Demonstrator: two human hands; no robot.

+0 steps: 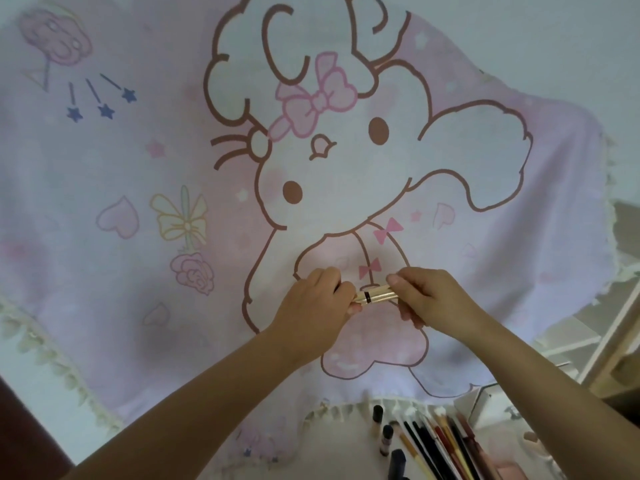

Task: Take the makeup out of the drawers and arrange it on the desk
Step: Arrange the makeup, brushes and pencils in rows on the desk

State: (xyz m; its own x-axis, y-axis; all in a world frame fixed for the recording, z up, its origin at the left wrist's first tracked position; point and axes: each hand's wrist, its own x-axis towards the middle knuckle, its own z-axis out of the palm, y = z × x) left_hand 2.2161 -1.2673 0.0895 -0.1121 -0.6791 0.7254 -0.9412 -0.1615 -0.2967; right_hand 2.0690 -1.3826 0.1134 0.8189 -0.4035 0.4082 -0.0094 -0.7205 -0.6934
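A slim gold tube with a dark band (375, 295), a lipstick or similar makeup item, lies level just above the desk cloth (138, 188). My left hand (318, 299) pinches its left end and my right hand (429, 296) grips its right end. Both hands hover over the middle of the pink cartoon-printed cloth. Below them, at the bottom of the view, an open drawer (367, 434) holds several pencils (446, 445) and small dark-capped bottles (386, 439).
The cloth with a fringed edge (52, 358) covers most of the desk. A dark wooden edge (20, 431) shows at the bottom left. White and wooden shelf parts (616, 334) stand at the right. A clear box (485, 400) sits by the drawer's right side.
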